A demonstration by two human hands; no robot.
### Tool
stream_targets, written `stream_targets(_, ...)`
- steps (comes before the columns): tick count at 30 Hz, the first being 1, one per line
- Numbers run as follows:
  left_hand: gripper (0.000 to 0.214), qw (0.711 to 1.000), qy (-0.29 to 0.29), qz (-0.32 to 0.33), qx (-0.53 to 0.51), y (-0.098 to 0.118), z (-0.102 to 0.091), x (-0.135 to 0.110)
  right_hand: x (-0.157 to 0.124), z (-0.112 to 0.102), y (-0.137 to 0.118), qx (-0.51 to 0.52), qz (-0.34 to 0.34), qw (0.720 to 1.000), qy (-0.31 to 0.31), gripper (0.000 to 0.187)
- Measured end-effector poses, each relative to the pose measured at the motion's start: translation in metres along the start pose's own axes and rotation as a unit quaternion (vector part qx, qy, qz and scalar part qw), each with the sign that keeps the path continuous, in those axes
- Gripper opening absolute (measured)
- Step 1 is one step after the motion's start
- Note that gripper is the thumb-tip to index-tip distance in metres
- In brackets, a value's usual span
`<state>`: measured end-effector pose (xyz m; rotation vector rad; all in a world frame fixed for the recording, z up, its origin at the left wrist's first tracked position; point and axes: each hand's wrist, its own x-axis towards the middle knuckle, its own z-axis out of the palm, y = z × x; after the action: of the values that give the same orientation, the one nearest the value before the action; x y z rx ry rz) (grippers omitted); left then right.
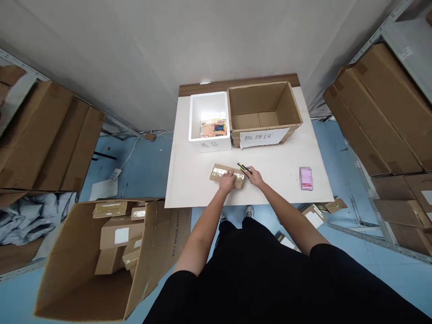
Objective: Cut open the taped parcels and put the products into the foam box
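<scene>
A small flat cardboard box (218, 173) with shiny clear tape lies near the front of the white table. My left hand (227, 181) grips it from above, fingers over its top, and hides part of the tape. Just to the right, my right hand (255, 177) is closed round a black and yellow utility knife (243, 168). The knife points up and left, close to the box's right end; whether its blade touches the box I cannot tell.
Behind the hands stand a white foam box (211, 146) with colourful packages inside and an open carton (265, 92). A pink pixelated item (306, 178) lies at the table's right. Left of the table, a large carton (60, 265) holds several parcels. Shelves with cartons flank both sides.
</scene>
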<state>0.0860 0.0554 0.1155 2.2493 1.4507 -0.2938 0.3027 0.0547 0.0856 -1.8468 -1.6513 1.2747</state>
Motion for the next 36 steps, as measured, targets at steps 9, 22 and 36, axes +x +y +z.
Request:
stream_targets(9,0.050,1.000,-0.001,-0.013,0.000,0.002,-0.005,0.004,-0.048,-0.018,0.032,-0.092,0.017,0.991,-0.097,0.036)
stream_targets(22,0.057,0.998,-0.041,-0.031,0.020,0.010,-0.014,0.008,-0.037,-0.025,0.029,-0.248,0.044,0.959,-0.127,0.057)
stream_targets(36,0.076,0.997,-0.069,-0.023,0.015,0.008,-0.015,0.015,-0.040,-0.026,0.010,-0.286,0.065,0.954,-0.068,0.055)
